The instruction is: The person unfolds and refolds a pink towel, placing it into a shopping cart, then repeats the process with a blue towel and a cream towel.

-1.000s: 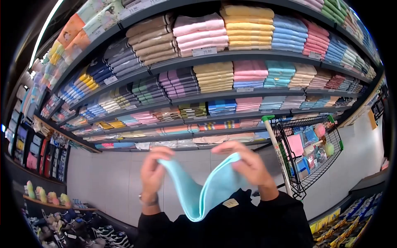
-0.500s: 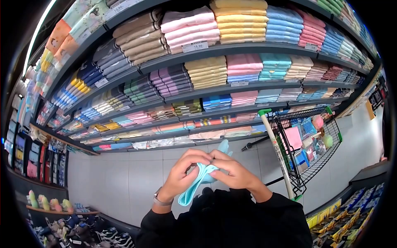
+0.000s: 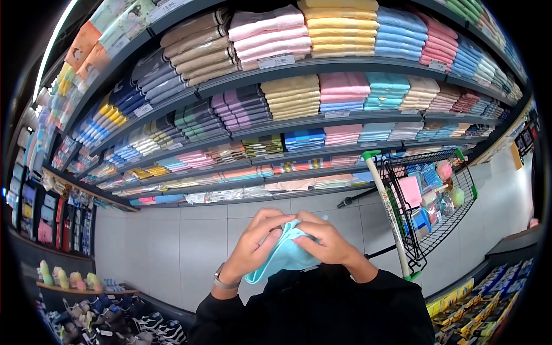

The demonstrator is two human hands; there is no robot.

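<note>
Both my hands meet at the middle of the view, in front of my black clothing. Between them hangs a light turquoise cloth, likely a towel (image 3: 289, 256), its folded edge drooping to the lower left. My left hand (image 3: 260, 240), with a watch on the wrist, pinches the cloth's upper edge. My right hand (image 3: 323, 237) grips the same edge from the other side, thumb in front and fingers curled over the top. The two hands nearly touch at the fingertips. Part of the cloth behind my right hand is hidden.
Shelves ahead carry folded towels (image 3: 268, 35) in many colours with price tags. On the right stands a shopping cart (image 3: 387, 210) holding several goods, including a pink item (image 3: 409, 191). Shoes (image 3: 109, 322) lie at the lower left; packaged goods (image 3: 480, 305) fill a rack at the lower right.
The turquoise cloth has swung down and spread wider below my hands; the part that stuck up behind my right hand has mostly dropped. Both hands keep their grip in nearly the same place.
</note>
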